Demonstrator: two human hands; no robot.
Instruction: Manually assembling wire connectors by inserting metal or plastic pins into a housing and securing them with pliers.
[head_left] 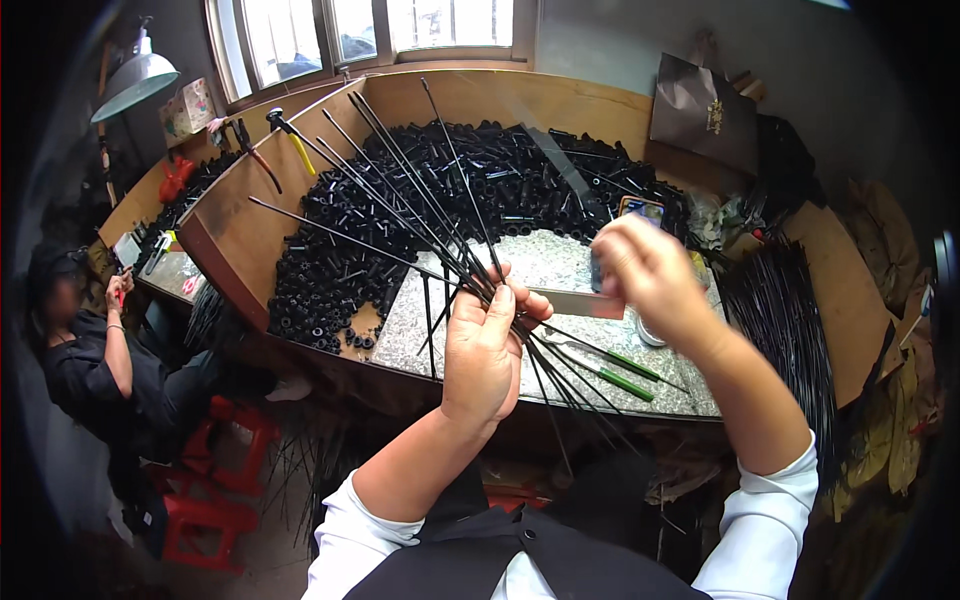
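Note:
My left hand (485, 345) is closed around a loose bundle of thin black rods (440, 240), which fan out above and below the fist over the worktop. To its right my right hand (650, 275) is raised above the worktop, its fingers curled and smeared by motion; whether it holds anything I cannot tell. Just behind it a phone-like object (642, 210) shows in part. Between the hands lies a flat, pale strip-like piece (578, 303). A green-handled tool (625, 385) rests on the speckled worktop (400, 335) beneath the rods.
A big heap of small black tubular parts (340, 235) fills the wooden-walled bench behind the worktop. Pliers (290, 135) hang on the left partition (225, 225). Long black rods (785, 330) are stacked at right, near a dark paper bag (705, 110). Another person (95, 350) sits at left by red stools (205, 520).

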